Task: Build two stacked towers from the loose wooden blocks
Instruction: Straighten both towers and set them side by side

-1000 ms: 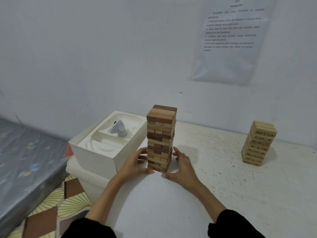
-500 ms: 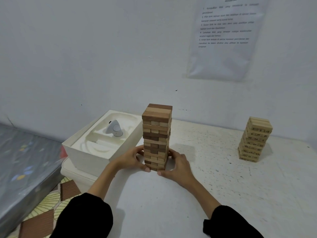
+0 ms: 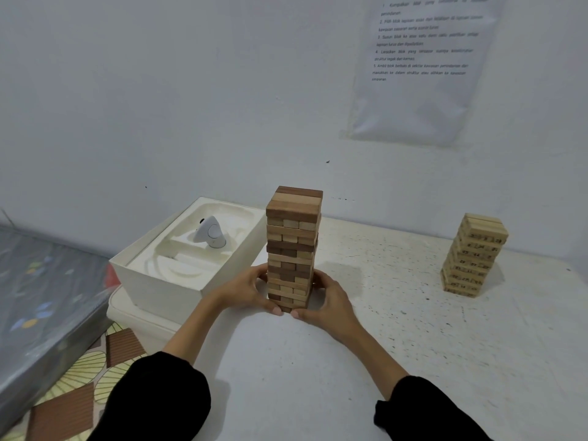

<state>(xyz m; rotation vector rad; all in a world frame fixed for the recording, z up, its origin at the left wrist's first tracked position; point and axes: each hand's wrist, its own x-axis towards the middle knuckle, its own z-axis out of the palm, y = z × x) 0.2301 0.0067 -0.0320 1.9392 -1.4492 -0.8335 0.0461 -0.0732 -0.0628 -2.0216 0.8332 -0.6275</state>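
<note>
Two-handed, gripping the tall tower (image 3: 292, 249) of light and dark wooden blocks near its base. Curling the left hand (image 3: 245, 289) round the tower's left side, fingers (image 3: 261, 271) clamped against the lower layers, thumb tip lying at the front bottom corner. Wrapping the right hand (image 3: 329, 297) round the right side in the same way, fingers (image 3: 319, 277) pressing on the blocks, thumb tip lying just beside the left thumb.

Holding the tall tower upright on the white, speckled worktop (image 3: 286, 361), just beside an open white box (image 3: 165, 288) with a moulded insert and a small white gadget (image 3: 210, 233) sitting in it.

Standing well apart at the far right of the worktop, a shorter tower (image 3: 474, 256) of pale numbered blocks, layers slightly uneven, touched by neither hand.

Wearing black sleeves (image 3: 165, 396) pushed up the forearms. Facing a white wall with a printed sheet (image 3: 420, 68) hanging at upper right. Showing at lower left, a patterned floor mat (image 3: 79, 377) and the edge of a grey mattress (image 3: 41, 297).
</note>
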